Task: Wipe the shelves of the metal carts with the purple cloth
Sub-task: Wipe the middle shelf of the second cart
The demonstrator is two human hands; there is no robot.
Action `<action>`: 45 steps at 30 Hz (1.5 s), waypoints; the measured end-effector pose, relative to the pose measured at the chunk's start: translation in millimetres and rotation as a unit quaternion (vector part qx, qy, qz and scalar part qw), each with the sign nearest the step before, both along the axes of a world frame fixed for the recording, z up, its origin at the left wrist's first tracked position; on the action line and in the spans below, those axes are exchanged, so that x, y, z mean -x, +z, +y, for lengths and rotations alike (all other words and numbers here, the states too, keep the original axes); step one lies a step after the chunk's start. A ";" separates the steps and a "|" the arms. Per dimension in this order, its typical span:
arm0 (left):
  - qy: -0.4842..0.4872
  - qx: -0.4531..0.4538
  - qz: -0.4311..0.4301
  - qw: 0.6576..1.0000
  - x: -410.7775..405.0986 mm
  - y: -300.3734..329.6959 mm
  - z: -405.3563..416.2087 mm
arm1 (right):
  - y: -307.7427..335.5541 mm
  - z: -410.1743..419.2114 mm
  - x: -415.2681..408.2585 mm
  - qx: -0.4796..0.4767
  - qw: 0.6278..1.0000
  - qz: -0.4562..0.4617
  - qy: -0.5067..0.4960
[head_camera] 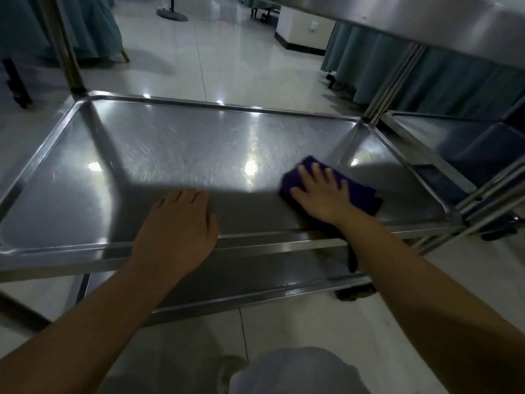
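while right hand (322, 194) presses folded purple cloth (355, 189) flat-fingered, left hand (181, 220) rests open on scratched steel shelf (176, 143).

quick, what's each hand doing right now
Left hand: open, flat on the shelf, holding nothing.
Right hand: open, fingers spread, pressing the cloth.

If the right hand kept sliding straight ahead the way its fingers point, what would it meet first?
Probably the far raised rim of the shelf. The right hand presses the purple cloth flat, and only bare metal shows ahead.
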State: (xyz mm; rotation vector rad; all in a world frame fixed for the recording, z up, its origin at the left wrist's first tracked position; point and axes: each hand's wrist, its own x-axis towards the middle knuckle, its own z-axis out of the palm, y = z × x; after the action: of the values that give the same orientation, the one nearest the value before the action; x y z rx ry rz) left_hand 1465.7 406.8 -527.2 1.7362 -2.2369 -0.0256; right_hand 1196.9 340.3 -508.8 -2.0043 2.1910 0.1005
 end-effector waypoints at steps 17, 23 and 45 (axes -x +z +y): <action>0.014 -0.021 0.068 0.997 2.6 3.6 8.6 | -4.0 80.9 102.7 0.085 0.995 0.023 -0.039; 0.008 -0.005 0.057 0.998 4.2 5.1 10.8 | -11.7 104.1 91.6 0.141 0.987 -0.008 -0.081; 0.077 -0.032 -0.048 0.995 59.3 25.1 13.9 | -14.9 127.1 188.1 0.208 0.975 -0.069 0.015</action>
State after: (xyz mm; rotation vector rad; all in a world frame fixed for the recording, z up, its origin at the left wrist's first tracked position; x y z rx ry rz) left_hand 1406.4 420.6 -502.1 1.9784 -2.1835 0.0195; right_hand 1008.8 467.4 -523.7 -2.1675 2.2321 -0.5220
